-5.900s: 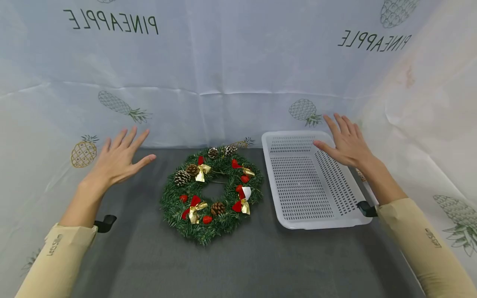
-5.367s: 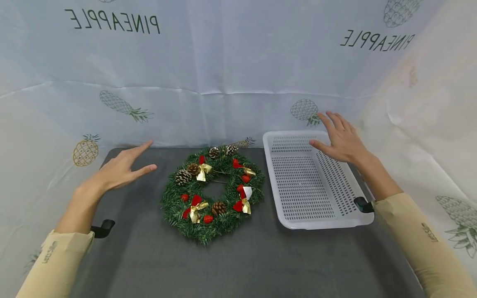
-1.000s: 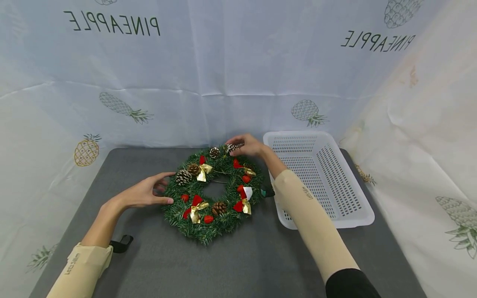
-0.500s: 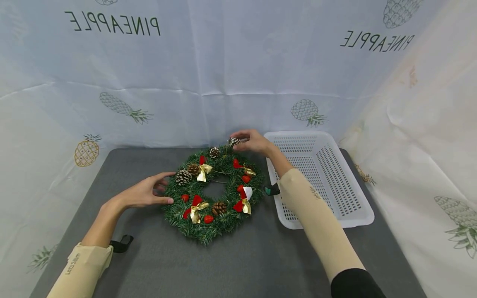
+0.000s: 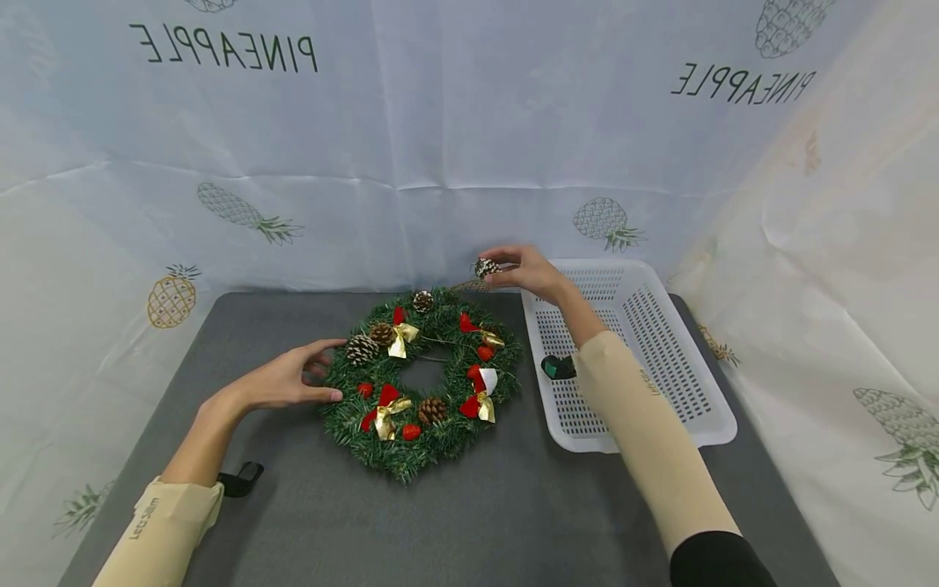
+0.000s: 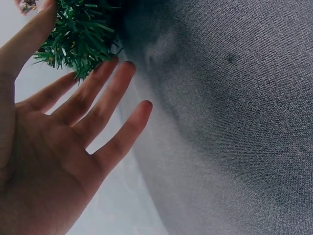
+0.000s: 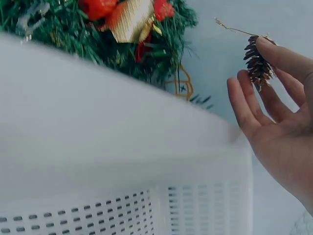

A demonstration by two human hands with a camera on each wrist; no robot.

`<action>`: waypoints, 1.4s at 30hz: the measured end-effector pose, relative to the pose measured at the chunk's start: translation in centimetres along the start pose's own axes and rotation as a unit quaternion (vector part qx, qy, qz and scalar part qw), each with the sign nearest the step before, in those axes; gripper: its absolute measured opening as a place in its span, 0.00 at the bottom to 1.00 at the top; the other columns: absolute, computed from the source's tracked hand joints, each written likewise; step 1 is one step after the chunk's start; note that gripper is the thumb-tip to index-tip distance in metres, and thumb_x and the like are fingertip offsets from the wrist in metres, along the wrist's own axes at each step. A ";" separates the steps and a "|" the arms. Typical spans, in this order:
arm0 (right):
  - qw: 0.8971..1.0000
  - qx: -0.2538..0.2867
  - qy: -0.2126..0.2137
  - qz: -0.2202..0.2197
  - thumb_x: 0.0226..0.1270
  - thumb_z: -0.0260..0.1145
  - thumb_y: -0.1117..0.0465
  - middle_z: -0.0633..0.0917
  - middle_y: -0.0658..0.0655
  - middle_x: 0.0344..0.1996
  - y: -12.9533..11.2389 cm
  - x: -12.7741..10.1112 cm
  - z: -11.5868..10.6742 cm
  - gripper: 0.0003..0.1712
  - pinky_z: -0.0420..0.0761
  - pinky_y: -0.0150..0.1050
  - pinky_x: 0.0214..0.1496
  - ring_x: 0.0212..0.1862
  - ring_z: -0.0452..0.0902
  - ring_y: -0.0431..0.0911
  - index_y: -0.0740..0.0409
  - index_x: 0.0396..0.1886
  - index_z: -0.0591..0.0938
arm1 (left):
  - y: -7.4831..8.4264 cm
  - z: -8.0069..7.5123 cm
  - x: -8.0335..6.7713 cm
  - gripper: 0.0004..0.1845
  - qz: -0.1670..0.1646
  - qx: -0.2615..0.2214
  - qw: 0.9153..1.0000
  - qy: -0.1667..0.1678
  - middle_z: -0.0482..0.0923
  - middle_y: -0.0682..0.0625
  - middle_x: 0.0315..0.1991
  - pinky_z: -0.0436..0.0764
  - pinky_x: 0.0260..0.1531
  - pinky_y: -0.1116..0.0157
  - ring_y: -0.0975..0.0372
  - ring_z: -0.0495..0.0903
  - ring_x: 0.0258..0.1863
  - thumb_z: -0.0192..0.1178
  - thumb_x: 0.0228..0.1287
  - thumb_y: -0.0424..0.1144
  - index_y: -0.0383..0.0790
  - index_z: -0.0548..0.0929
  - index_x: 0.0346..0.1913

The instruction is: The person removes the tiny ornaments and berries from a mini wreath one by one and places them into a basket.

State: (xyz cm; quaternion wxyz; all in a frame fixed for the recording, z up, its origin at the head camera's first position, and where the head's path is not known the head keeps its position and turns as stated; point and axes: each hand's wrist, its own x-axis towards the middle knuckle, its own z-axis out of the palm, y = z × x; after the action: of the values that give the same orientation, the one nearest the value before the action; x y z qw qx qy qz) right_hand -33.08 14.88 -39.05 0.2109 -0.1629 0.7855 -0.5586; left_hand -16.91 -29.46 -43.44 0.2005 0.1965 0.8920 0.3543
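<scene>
A green Christmas wreath (image 5: 433,447) with red and gold bows, red berries and pine cones lies on the table. My left hand (image 5: 282,377) is at its left edge, thumb above and fingers spread below; in the left wrist view, the nearly straight fingers (image 6: 105,105) of that hand meet the wreath's green needles (image 6: 80,41). Beyond the wreath's upper right, my right hand (image 5: 530,273) pinches a white-tipped pine cone (image 5: 485,267) between thumb and fingers. A thin gold wire trails from this pine cone (image 7: 259,63) in the right wrist view, with a gap between cone and wreath.
A white perforated plastic basket (image 5: 715,424) stands right of the wreath, under my right forearm. The dark grey table (image 5: 469,530) ends at the back against a pale curtain (image 5: 440,122) printed with pineapples.
Both hands came from the sides to the wreath. My right hand took hold of the pine cone and lifted it off, up and rightward. Over the last second my left hand has stayed still.
</scene>
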 end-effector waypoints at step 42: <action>0.994 0.077 0.057 0.059 0.81 0.67 0.67 0.64 0.64 0.84 4.4 -3.9 -5.9 0.36 0.66 0.60 0.88 0.76 0.72 0.54 0.60 0.83 0.68 | 0.2 0.2 -0.1 0.50 -0.006 0.002 1.000 0.002 0.74 0.23 0.70 0.89 0.59 0.42 0.33 0.82 0.66 0.74 0.72 0.49 0.34 0.58 0.86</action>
State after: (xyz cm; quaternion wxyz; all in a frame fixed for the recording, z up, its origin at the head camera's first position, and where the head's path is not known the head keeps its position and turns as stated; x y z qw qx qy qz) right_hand -32.88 23.01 -40.94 0.2104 -0.0673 0.7590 -0.6124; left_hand -16.65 -29.28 -43.36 0.2005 0.1911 0.8941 0.3519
